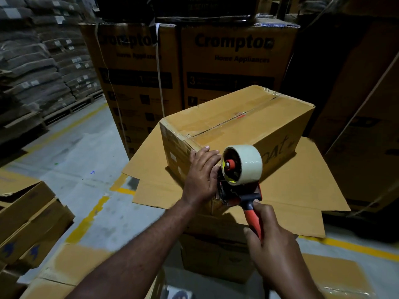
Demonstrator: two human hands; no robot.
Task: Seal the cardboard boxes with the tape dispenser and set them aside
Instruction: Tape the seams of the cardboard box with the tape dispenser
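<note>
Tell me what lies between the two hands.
In the head view, the tape dispenser fills the gap: the right hand grips its red handle, and its black head sits beside the left hand at the near end of the cardboard box.

1. Right tall carton (pixel 237 65), upper centre-right of the frame: "Crompton" in large black letters, with "Home Appliances" beneath.
2. Black band lower on the same carton: a large "3" at its left and a fainter "1" further right. The small print is unreadable.
3. Left tall carton (pixel 133 67), upper centre: "Crompton" again, blurred, and a "1" in its black band.
4. Cardboard box (pixel 237 126), centre: its right side carries slanted letters like "OAt", with the start hidden.
5. Sacks (pixel 32 61), upper left: white labels too small to read.
</note>
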